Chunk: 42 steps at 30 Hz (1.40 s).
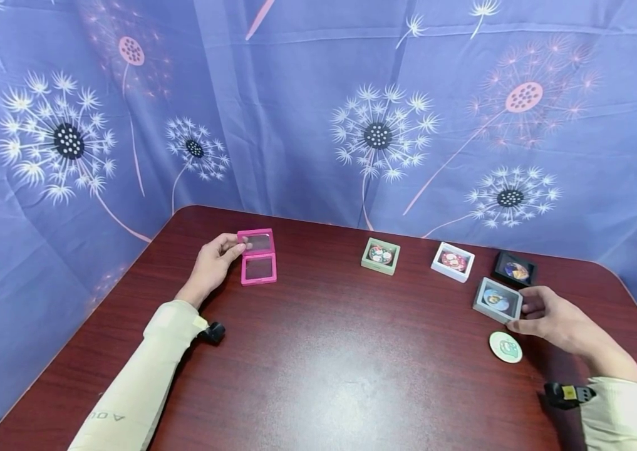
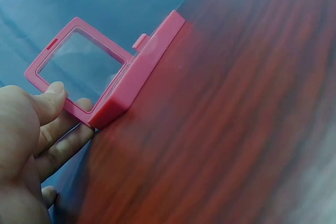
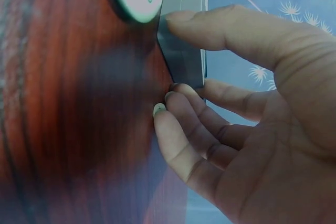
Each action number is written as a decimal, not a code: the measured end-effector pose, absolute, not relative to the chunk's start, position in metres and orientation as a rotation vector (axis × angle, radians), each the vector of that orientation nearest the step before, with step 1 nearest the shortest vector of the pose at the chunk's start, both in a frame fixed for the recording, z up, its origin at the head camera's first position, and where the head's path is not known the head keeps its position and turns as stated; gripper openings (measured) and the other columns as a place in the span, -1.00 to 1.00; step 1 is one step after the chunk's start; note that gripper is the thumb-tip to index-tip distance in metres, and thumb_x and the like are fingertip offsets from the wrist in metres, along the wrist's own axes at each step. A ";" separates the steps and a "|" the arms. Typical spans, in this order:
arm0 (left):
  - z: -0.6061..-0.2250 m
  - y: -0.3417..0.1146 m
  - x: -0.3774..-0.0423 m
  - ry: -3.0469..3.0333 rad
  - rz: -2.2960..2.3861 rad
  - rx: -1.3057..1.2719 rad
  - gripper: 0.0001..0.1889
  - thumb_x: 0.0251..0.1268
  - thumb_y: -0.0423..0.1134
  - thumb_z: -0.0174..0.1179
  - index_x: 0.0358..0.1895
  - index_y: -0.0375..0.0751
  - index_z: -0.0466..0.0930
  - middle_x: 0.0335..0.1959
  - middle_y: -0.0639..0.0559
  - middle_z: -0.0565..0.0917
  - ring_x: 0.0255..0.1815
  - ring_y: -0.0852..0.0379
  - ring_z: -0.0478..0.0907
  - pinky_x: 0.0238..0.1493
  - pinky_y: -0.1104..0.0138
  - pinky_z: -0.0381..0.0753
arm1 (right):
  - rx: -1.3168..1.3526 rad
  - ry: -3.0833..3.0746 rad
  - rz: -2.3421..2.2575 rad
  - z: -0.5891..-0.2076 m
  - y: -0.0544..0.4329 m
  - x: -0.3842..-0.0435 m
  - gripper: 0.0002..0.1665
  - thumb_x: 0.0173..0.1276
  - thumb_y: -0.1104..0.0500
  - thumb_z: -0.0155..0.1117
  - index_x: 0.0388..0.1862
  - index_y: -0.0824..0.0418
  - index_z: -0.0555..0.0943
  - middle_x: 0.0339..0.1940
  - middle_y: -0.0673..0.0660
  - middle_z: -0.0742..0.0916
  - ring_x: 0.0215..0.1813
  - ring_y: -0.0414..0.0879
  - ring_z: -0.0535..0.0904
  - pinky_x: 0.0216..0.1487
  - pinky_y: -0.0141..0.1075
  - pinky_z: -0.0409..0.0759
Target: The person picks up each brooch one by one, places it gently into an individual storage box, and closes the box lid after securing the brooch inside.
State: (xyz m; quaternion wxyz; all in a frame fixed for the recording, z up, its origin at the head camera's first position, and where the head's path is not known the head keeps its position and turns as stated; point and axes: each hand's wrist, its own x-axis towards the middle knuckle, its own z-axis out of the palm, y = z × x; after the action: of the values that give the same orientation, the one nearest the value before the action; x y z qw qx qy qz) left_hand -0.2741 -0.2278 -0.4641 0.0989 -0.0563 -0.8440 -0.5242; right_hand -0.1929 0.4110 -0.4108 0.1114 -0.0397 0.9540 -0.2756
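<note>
A pink hinged case [image 1: 258, 268] with clear windows lies spread apart on the table at the left. My left hand [image 1: 213, 266] pinches the edge of its raised lid [image 2: 79, 66] between thumb and fingers; the deeper half sits on the wood in the left wrist view. At the right, my right hand [image 1: 560, 316] holds a grey display box [image 1: 497, 300] by its near right side, thumb at the front and fingers behind. A round item with a picture shows through the box's window. Just in front of the box lies a round badge [image 1: 505, 347] with a green design.
Along the back of the table [image 1: 295, 351] stand a green box [image 1: 380, 256], a white box [image 1: 453, 262] and a black box [image 1: 514, 269], each with a round item inside. A blue dandelion-patterned cloth [image 1: 295, 113] hangs behind the table.
</note>
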 end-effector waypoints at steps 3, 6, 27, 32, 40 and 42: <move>-0.465 -0.224 -0.273 -2.496 -1.556 -0.177 -0.73 0.62 -0.27 0.21 0.18 -0.36 0.65 0.06 -0.25 0.79 0.14 -0.02 0.67 0.17 0.42 0.46 | -0.118 2.802 -0.819 -0.412 0.411 -0.193 -0.05 0.37 0.18 0.52 0.38 0.72 0.17 0.03 0.59 0.61 0.04 0.36 0.63 -0.21 -0.27 0.60; -0.465 -0.220 -0.271 -2.506 -1.549 -0.174 -0.74 0.63 -0.26 0.21 0.18 -0.34 0.65 0.06 -0.23 0.79 0.15 -0.02 0.67 0.20 0.36 0.47 | -0.117 2.802 -0.832 -0.412 0.412 -0.193 -0.05 0.37 0.19 0.52 0.38 0.72 0.18 0.03 0.58 0.61 0.04 0.36 0.63 -0.24 -0.32 0.59; -0.464 -0.186 -0.264 -2.512 -1.591 -0.247 -0.77 0.61 -0.26 0.23 0.16 -0.26 0.69 0.03 -0.13 0.81 0.17 -0.06 0.70 0.25 0.12 0.54 | -0.118 2.801 -0.840 -0.413 0.414 -0.193 -0.07 0.36 0.19 0.52 0.37 0.72 0.19 0.02 0.55 0.63 0.03 0.33 0.64 -0.25 -0.37 0.58; -0.466 -0.183 -0.264 -2.503 -1.611 -0.239 -0.77 0.61 -0.28 0.23 0.18 -0.27 0.69 0.06 -0.12 0.81 0.18 -0.02 0.71 0.24 0.24 0.55 | -0.121 2.803 -0.839 -0.413 0.414 -0.193 -0.07 0.35 0.18 0.52 0.37 0.71 0.19 0.02 0.54 0.64 0.02 0.28 0.65 -0.25 -0.37 0.58; -0.464 -0.178 -0.263 -2.475 -1.617 -0.252 -0.77 0.59 -0.30 0.25 0.17 -0.26 0.69 0.05 -0.12 0.81 0.16 -0.02 0.72 0.11 0.44 0.58 | -0.117 2.807 -0.834 -0.413 0.414 -0.192 -0.07 0.35 0.19 0.52 0.37 0.71 0.19 0.01 0.55 0.64 0.02 0.30 0.65 -0.25 -0.38 0.58; -0.463 -0.176 -0.263 -2.468 -1.633 -0.265 -0.77 0.59 -0.31 0.25 0.17 -0.29 0.69 0.06 -0.14 0.81 0.15 -0.05 0.73 0.09 0.45 0.62 | -0.113 2.806 -0.831 -0.412 0.414 -0.192 -0.07 0.36 0.19 0.52 0.37 0.71 0.19 0.02 0.56 0.63 0.04 0.34 0.64 -0.25 -0.37 0.58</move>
State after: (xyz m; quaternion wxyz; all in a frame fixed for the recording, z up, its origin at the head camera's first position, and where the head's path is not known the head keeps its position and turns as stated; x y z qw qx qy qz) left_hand -0.2628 -0.1764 -0.4631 0.0854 -0.0888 -0.8276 -0.5476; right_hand -0.1920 0.4137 -0.4123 0.1063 -0.0384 0.9526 -0.2823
